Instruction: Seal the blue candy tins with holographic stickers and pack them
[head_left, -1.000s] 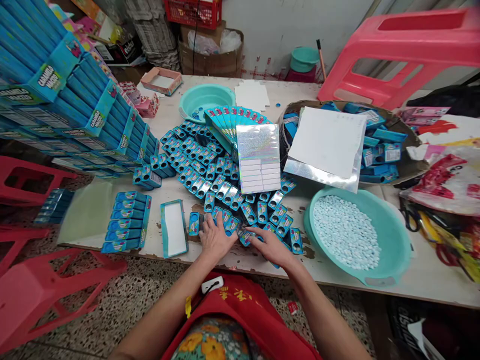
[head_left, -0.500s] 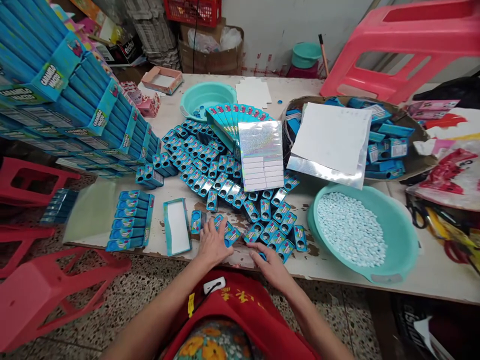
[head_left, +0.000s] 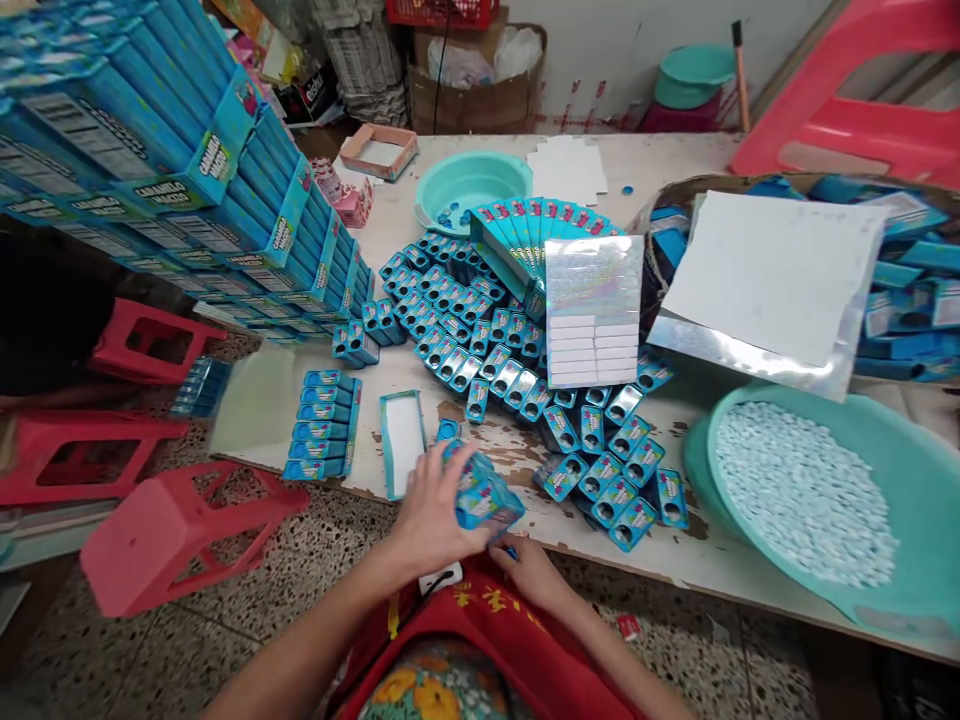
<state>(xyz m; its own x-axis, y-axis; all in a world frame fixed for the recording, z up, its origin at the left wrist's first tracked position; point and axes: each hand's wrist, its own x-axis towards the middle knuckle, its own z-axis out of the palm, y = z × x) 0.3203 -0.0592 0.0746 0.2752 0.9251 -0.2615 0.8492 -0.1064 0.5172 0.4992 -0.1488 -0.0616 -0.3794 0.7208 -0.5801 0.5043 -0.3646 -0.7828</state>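
Note:
My left hand point(head_left: 439, 505) is closed round a few blue candy boxes point(head_left: 484, 490), tilted above the table's front edge; their exact number is hidden. Just below them, my right hand point(head_left: 534, 578) has its fingers bent round a small blue piece point(head_left: 511, 551), mostly covered. To the left of my left hand lies a shallow blue tray point(head_left: 385, 450) with a white inside. A single upright candy box point(head_left: 448, 430) stands behind my left fingers. Many more upright boxes point(head_left: 506, 375) with round holes in their tops crowd the table's middle.
Stacked full display boxes point(head_left: 217, 155) rise at the left. A tray of candy boxes point(head_left: 322, 425) sits by the front edge. At the right stand a basin of pale blue candies point(head_left: 802, 490) and a carton point(head_left: 915, 290) under white card. A silvery sheet point(head_left: 592, 310) leans over the boxes.
My left hand has lifted the boxes off the table toward me, tilting them. My right hand has drawn back below them. The view has swung left.

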